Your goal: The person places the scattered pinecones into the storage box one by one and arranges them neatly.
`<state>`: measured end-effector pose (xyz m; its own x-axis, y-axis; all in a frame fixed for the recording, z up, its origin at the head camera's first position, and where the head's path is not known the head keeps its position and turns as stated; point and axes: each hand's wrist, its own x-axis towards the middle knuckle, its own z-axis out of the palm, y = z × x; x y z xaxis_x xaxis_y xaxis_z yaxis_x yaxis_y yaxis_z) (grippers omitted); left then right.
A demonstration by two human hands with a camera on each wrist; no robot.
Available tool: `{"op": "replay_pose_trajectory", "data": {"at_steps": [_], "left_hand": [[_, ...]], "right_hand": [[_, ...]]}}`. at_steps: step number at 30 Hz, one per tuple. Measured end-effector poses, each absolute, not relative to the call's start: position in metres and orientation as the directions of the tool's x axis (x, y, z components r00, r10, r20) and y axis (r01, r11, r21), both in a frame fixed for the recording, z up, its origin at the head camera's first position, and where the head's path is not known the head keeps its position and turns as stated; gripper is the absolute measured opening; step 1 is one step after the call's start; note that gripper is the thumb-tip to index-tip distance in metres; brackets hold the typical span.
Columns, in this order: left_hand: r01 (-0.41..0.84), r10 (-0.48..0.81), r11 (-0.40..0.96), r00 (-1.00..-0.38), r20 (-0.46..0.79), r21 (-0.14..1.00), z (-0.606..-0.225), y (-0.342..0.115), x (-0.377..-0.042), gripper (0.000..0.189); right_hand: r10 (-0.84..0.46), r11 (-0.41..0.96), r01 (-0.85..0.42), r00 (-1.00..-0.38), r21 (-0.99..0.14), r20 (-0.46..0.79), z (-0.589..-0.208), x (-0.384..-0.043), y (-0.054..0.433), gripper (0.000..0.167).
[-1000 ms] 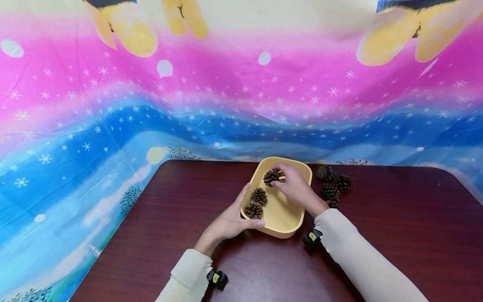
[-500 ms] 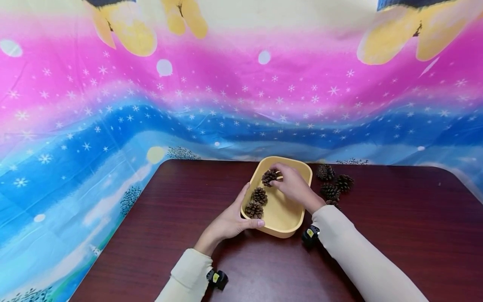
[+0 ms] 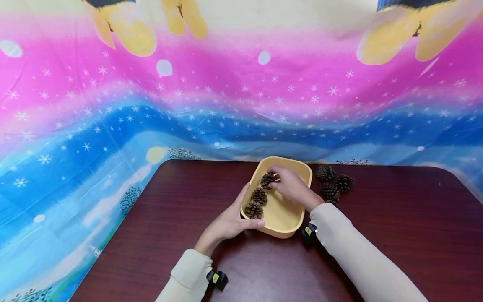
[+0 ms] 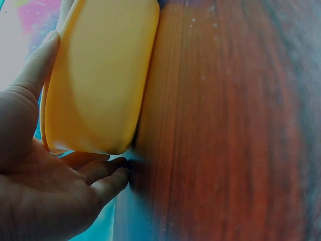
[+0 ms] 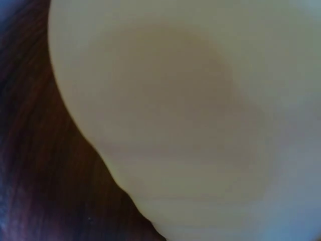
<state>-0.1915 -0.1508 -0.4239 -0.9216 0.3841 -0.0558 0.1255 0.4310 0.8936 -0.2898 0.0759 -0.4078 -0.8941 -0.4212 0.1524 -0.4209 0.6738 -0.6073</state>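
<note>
A yellow rectangular box (image 3: 284, 218) with rounded corners sits at the far middle of the table. My left hand (image 3: 226, 222) grips its near left corner, thumb over the rim and fingers along the outer side; the left wrist view shows the thumb (image 4: 42, 60) on the box wall (image 4: 103, 85). Inside, two pine cones (image 3: 254, 209) lie in a row against the left wall. Just beyond them my right hand (image 3: 289, 183) pinches a third pine cone (image 3: 267, 180) within the box. Cream sleeve (image 5: 175, 125) fills most of the right wrist view, hiding that hand.
Several more pine cones (image 3: 330, 191) lie clustered on the dark red wooden table (image 3: 396, 218), right of the box and partly behind the right forearm. A printed cloth (image 3: 226, 84) hangs along the table's far edge and left side.
My right hand has shifted slightly left and nearer with the pinched pine cone, bringing it closer to the two in the row. The left hand and the box have stayed put.
</note>
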Motion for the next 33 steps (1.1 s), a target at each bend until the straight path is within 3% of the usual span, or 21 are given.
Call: {"op": "replay_pose_trajectory", "data": {"at_steps": [33], "left_hand": [[0.124, 0.395, 0.406, -0.917, -0.051, 0.906, -0.4240, -0.1509, -0.1926, 0.119]], "right_hand": [[-0.497, 0.674, -0.481, -0.857, -0.561, 0.137, -0.4169, -0.2985, 0.0694, 0.042]]}}
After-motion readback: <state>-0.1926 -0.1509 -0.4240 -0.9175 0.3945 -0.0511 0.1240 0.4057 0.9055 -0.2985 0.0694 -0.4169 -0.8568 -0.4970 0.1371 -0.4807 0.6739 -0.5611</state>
